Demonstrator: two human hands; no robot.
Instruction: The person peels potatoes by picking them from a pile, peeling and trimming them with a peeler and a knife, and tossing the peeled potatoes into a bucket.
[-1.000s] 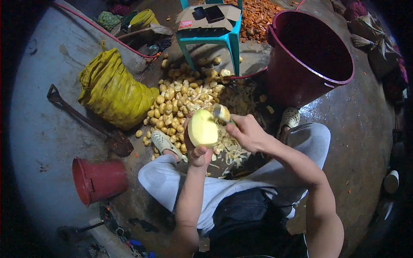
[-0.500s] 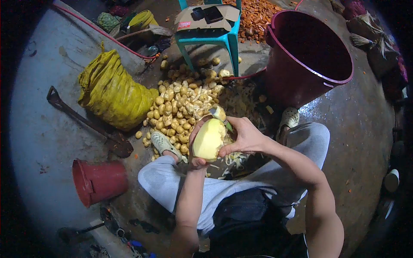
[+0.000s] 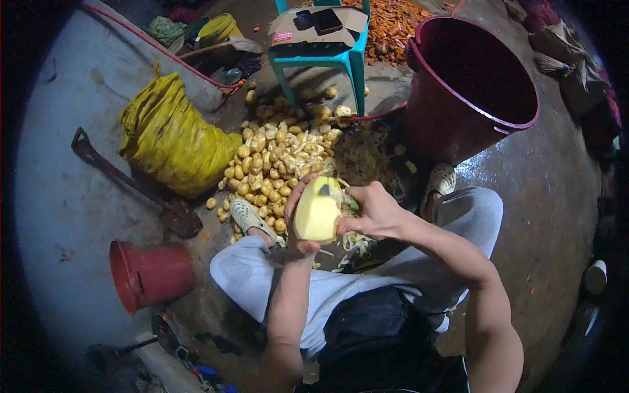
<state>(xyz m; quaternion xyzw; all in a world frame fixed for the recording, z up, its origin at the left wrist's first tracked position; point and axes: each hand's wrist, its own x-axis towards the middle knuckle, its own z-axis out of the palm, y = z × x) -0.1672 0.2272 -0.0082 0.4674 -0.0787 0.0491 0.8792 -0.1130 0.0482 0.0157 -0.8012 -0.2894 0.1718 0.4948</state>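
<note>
Pale-yellow potato (image 3: 317, 216): cupping it in a half-curled left hand (image 3: 291, 215), gripping a green-handled tool (image 3: 354, 204) in a closed right hand (image 3: 375, 213) at its side, holding both above the floor (image 3: 534, 262) near heaped potatoes (image 3: 267, 164).

A teal chair (image 3: 357, 75) bears cardboard (image 3: 311, 37) with two dark devices (image 3: 327, 21), an orange heap (image 3: 390, 33) behind it; at left, on my feed, I see a shovel (image 3: 134, 183) near a red bucket (image 3: 165, 275).
</note>
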